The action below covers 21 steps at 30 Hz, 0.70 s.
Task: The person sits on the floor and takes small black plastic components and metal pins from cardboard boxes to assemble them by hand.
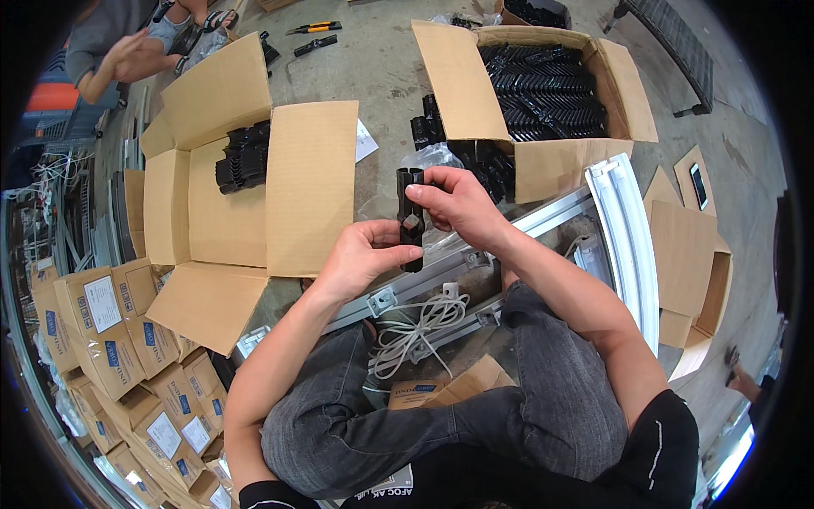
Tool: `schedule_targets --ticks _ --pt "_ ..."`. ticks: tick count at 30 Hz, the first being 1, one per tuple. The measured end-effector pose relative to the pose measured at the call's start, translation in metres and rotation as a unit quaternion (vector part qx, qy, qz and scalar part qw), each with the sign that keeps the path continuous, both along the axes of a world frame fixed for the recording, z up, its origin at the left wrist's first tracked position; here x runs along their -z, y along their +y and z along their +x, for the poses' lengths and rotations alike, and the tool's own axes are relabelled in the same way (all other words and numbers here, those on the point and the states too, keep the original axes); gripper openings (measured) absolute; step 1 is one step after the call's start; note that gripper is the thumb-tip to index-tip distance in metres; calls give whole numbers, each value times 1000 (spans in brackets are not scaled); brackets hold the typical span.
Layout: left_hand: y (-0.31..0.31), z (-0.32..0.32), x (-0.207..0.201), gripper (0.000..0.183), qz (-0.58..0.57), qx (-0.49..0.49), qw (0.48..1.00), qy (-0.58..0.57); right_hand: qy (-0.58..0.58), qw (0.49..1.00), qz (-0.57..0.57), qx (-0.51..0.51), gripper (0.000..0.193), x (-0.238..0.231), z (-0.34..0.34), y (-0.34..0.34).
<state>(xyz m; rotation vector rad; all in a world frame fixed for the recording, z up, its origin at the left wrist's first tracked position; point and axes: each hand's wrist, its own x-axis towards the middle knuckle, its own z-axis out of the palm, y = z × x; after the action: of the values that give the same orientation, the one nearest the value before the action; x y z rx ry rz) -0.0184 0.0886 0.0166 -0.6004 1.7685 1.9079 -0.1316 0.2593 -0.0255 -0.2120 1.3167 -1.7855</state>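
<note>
A black tubular plastic part (411, 208) stands upright between my two hands, above my crossed legs. My left hand (366, 259) pinches its lower end between thumb and fingers. Near its top, my right hand (458, 204) grips it the same way, thumb across the front. A small pale patch shows midway along the part. To the left, an open cardboard box (312, 195) holds a small stack of black parts (244, 157). Ahead to the right, another open box (458, 85) is packed with rows of similar black parts (551, 93).
White metal rails (632, 254) lie in front of me, with a coiled grey cable (415, 335) by my legs. Sealed cartons (110, 331) are piled at left. A phone (699, 186) rests on cardboard at right. Another person (127, 51) sits at far left; an orange-handled cutter (312, 28) lies on the floor.
</note>
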Motion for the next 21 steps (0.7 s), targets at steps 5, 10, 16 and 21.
schedule_targets --ticks 5,10,16,21 --pt "0 1 0 33 -6 0 1000 3 -4 1000 2 3 27 -2 0 0" --pt "1 0 -3 33 -7 2 1000 0 -10 1000 4 -5 18 -5 0 0" --pt "-2 2 4 32 25 -34 999 2 -82 994 -70 15 25 5 -7 1" --pt "-9 1 6 36 50 -75 996 4 -67 996 -53 24 27 8 -10 3"
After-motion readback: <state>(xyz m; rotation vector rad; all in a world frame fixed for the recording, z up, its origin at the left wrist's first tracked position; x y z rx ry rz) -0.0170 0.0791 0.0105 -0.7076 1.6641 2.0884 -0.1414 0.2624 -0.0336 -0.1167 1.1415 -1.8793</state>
